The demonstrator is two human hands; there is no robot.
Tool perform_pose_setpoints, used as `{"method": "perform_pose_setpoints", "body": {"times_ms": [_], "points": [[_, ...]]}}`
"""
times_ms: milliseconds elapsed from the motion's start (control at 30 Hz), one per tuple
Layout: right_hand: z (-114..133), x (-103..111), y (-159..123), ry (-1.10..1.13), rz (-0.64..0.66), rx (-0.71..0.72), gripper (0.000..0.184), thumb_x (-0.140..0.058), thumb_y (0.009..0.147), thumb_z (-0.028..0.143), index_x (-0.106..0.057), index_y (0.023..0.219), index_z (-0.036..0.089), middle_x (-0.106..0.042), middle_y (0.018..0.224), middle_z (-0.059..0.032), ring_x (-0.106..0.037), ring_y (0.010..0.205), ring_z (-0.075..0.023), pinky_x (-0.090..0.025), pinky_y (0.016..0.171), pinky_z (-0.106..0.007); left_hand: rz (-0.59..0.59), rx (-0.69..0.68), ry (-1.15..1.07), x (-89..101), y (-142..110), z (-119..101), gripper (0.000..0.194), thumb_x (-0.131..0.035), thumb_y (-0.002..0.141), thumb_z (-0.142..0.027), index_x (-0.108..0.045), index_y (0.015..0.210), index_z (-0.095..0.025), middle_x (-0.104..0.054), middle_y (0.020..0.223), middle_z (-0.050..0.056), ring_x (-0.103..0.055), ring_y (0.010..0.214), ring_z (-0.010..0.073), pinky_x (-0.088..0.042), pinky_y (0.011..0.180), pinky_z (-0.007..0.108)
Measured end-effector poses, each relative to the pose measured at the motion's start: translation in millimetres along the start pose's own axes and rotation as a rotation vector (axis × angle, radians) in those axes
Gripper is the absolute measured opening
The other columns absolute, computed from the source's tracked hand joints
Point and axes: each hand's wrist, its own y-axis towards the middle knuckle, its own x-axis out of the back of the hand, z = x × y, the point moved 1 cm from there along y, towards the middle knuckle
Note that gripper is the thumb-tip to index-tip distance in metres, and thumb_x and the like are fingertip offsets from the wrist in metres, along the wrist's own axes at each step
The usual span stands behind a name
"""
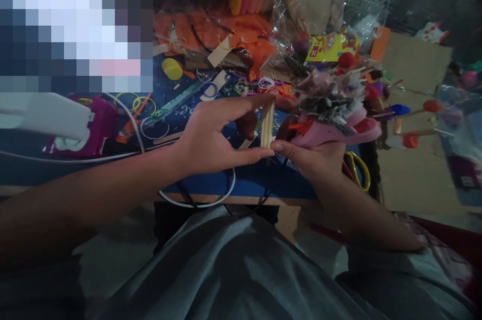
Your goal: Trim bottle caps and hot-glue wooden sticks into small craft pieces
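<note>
A short stack of flat wooden craft sticks (267, 124) stands on edge between my two hands over the blue table. My left hand (211, 134) pinches it, its index finger at the top end and its thumb at the bottom. On the other side, the thumb of my right hand (316, 159) presses near the bottom end, and its fingers reach up behind, partly hidden. Just past my right hand sits a pink plastic thing (339, 131) with a loop at its right end, filled with grey and white scraps. More loose sticks (248, 141) lie below my left fingers.
A white adapter (48, 114) sits in a magenta power block (83, 131) at left, with a white cable (226, 192) looping along the front edge. Yellow-handled scissors (359, 170), a green ruler (176, 104), rubber bands, orange wrapping (241, 33) and cardboard (410, 109) crowd around.
</note>
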Motion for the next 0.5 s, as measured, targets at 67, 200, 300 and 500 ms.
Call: {"method": "perform_pose_setpoints", "body": {"times_ms": [67, 200, 300, 500], "points": [[-2.6, 1.2, -0.7, 0.017, 0.040, -0.026, 0.035, -0.097, 0.083, 0.060, -0.080, 0.090, 0.029, -0.082, 0.089, -0.0043, -0.083, 0.100, -0.0333, -0.070, 0.104, -0.057, 0.011, 0.022, 0.004, 0.9, 0.4, -1.4, 0.067, -0.096, 0.082, -0.052, -0.078, 0.142, -0.027, -0.077, 0.079, -0.002, -0.066, 0.064, 0.0147, -0.056, 0.065, 0.033], [-5.2, 2.6, -1.8, 0.021, 0.019, -0.020, 0.034, -0.096, 0.086, 0.056, -0.076, 0.083, 0.028, -0.078, 0.082, -0.0025, -0.081, 0.091, -0.0294, -0.070, 0.098, -0.052, 0.030, 0.135, -0.070, 0.7, -0.5, -2.0, 0.072, -0.100, 0.076, -0.052, -0.079, 0.141, -0.030, -0.077, 0.081, -0.001, -0.067, 0.066, 0.0162, -0.057, 0.068, 0.032], [-4.8, 1.9, -2.6, 0.006, -0.017, 0.019, 0.028, -0.097, 0.086, 0.050, -0.079, 0.090, 0.029, -0.081, 0.090, -0.0024, -0.081, 0.096, -0.0291, -0.068, 0.105, -0.053, 0.020, 0.226, -0.190, -2.0, -2.2, -2.1, 0.076, -0.101, 0.075, -0.053, -0.078, 0.142, -0.026, -0.074, 0.080, 0.000, -0.067, 0.067, 0.0153, -0.057, 0.068, 0.031], [-10.1, 1.7, -5.2, -0.008, -0.028, -0.030, 0.033, -0.091, 0.091, 0.057, -0.079, 0.098, 0.028, -0.082, 0.099, -0.0040, -0.081, 0.101, -0.0285, -0.070, 0.095, -0.049, 0.082, 0.367, -0.422, -7.6, -2.2, -1.3, 0.073, -0.101, 0.078, -0.052, -0.077, 0.138, -0.018, -0.067, 0.074, -0.002, -0.065, 0.065, 0.0122, -0.058, 0.066, 0.027]]}}
